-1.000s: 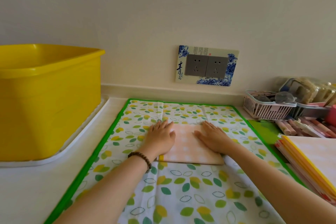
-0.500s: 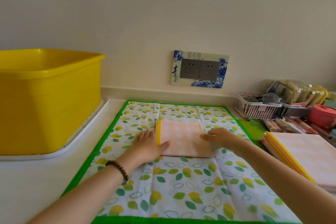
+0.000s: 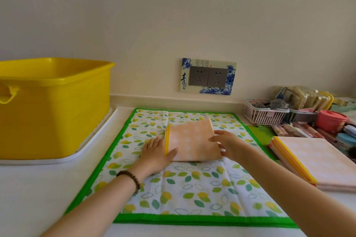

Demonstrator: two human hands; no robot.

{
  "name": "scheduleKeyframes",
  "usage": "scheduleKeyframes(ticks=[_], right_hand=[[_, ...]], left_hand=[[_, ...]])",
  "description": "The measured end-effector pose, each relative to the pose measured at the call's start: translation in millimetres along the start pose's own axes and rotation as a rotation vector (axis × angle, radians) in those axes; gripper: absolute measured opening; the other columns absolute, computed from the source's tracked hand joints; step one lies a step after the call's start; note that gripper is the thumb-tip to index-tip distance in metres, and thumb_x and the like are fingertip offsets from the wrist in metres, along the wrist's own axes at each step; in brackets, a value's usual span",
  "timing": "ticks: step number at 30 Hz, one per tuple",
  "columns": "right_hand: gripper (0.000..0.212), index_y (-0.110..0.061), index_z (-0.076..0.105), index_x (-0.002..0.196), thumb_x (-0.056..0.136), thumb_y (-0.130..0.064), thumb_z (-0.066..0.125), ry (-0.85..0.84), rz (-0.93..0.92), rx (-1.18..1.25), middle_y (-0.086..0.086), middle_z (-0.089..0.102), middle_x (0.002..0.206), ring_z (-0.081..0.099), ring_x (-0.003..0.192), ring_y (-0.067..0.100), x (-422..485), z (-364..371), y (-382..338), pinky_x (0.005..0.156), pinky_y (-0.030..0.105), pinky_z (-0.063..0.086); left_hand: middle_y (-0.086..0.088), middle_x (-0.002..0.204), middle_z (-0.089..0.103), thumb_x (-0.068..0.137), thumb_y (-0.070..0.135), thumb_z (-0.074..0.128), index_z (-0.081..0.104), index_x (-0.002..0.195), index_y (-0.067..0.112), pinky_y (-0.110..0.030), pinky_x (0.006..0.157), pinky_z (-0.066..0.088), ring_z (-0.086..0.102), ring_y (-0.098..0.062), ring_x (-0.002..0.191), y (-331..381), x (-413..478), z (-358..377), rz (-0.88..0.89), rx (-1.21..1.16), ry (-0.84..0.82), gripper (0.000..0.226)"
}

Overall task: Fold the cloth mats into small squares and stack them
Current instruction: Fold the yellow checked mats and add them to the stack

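A small folded peach mat (image 3: 190, 140) with a yellow left edge lies in the middle of a large leaf-patterned mat (image 3: 185, 188) with a green border. My left hand (image 3: 157, 155) lies flat at the peach mat's left edge, thumb on its front corner. My right hand (image 3: 226, 145) grips the mat's right edge, fingers over the top and thumb beneath, with that side raised a little. To the right sits a stack of folded peach mats (image 3: 308, 161) with yellow edging.
A big yellow tub (image 3: 52, 106) stands on a white tray (image 3: 96, 140) at the left. At the back right are a white basket (image 3: 264, 113), pens, a pink lidded pot (image 3: 330, 120) and plastic boxes. A wall socket (image 3: 208, 76) sits above the counter.
Both hands slid off the top of the folded peach mat to its sides. The right hand took hold of the right edge and that side lifted slightly.
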State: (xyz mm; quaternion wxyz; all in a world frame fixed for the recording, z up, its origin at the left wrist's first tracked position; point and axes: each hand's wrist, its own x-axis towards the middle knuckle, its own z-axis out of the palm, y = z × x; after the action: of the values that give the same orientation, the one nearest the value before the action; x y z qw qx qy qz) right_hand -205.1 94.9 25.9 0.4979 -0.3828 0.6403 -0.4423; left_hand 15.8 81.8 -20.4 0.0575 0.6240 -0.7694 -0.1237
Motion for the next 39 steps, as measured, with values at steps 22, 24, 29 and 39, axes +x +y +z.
scheduleKeyframes(ticks=[22,24,29,39], right_hand=[[0.030,-0.014,0.061,0.119,0.089,-0.010,0.058,-0.079,-0.238,-0.015,0.009,0.068,0.109,0.065,0.092,0.021,-63.7,-131.4,-40.0,0.075,0.030,0.057],[0.029,-0.014,0.059,0.119,0.090,-0.010,0.057,-0.022,-0.223,-0.040,0.005,0.067,0.105,0.064,0.090,0.019,-70.9,-158.9,-41.1,0.073,0.029,0.056],[0.039,-0.014,0.054,0.126,0.088,-0.014,0.061,0.145,-0.126,-0.156,0.008,0.062,0.114,0.059,0.102,0.027,-79.8,-234.8,-39.9,0.089,0.041,0.050],[0.049,-0.016,0.053,0.130,0.084,-0.018,0.068,0.393,0.064,-0.292,0.009,0.058,0.117,0.056,0.106,0.027,-79.7,-320.0,-8.1,0.096,0.038,0.047]], left_hand=[[0.001,0.084,0.067,0.096,0.031,0.052,0.063,0.104,0.014,-0.020,0.058,0.048,0.063,-0.011,0.074,120.2,-3.4,-33.7,0.047,-1.364,-0.091,0.021],[-0.002,0.085,0.068,0.095,0.029,0.056,0.065,0.101,0.013,-0.022,0.060,0.049,0.064,-0.013,0.074,147.7,-1.6,-32.1,0.058,-1.431,-0.133,0.020],[-0.001,0.086,0.067,0.094,0.027,0.057,0.064,0.095,0.014,-0.020,0.055,0.053,0.065,-0.014,0.075,217.2,-2.2,-21.4,0.115,-1.462,-0.292,0.015],[-0.006,0.082,0.064,0.089,0.019,0.065,0.063,0.094,0.007,-0.019,0.049,0.054,0.062,-0.013,0.068,306.2,-3.2,20.9,0.060,-1.429,-0.424,0.013]])
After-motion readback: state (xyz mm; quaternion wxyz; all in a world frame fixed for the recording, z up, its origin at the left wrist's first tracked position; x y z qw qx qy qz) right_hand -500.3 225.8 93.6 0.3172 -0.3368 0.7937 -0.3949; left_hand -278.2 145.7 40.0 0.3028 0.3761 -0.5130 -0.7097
